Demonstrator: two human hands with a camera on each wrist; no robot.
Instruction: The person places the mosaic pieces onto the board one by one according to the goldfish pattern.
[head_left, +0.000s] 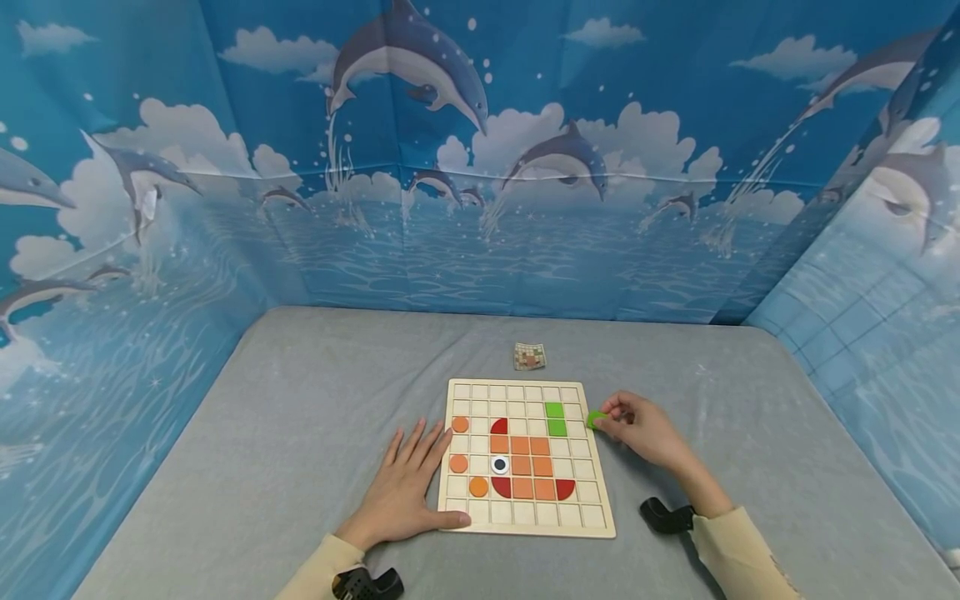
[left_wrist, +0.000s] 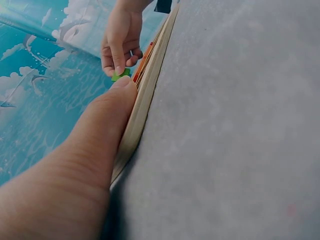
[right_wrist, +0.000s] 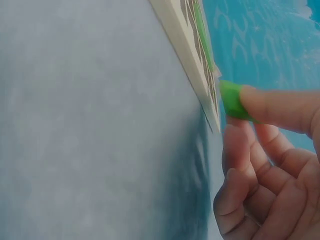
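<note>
A square wooden grid board (head_left: 592, 516) lies in front of me. My left hand (head_left: 405, 492) rests spread at its left edge, fingers straight, the thumb over the near left corner. My right hand (head_left: 641, 427) pinches a small green tile (right_wrist: 231, 101) between thumb and fingertips, just off the board's right edge. Two green squares (head_left: 555, 410) sit in the upper right cells. Orange squares (head_left: 521, 465), red quarter-round pieces (head_left: 566, 489) and a white eye tile (head_left: 500, 465) form a block mid-board. Orange discs (head_left: 478, 486) lie in the left columns.
A small patterned card (head_left: 529, 357) lies on the grey cloth (head_left: 337, 375) beyond the board. Black devices are strapped near both wrists, such as the right wrist device (head_left: 666, 517). A blue dolphin-print curtain (head_left: 465, 250) closes off the back and sides.
</note>
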